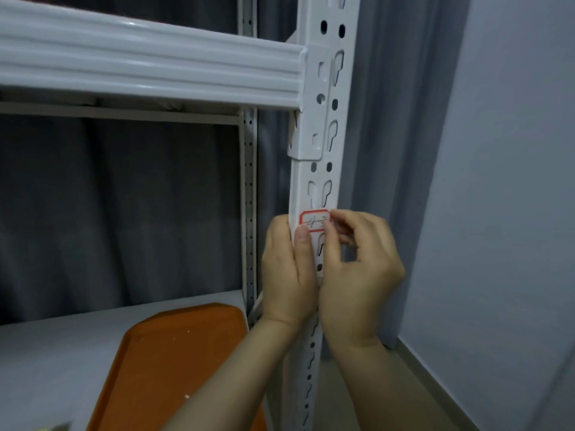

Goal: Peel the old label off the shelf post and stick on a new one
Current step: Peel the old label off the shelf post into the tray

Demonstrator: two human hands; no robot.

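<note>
While upright — right hand (357, 269) on label (314, 220)

left hand (287, 269) curled, right hand (357, 275) pinching, both raised

We cannot read the label (313, 221) — writing too faint, one end under the thumb of the right grip (357, 269). Fingers of the left grip (286, 275) vanish behind the shelf post (348, 94).
</note>
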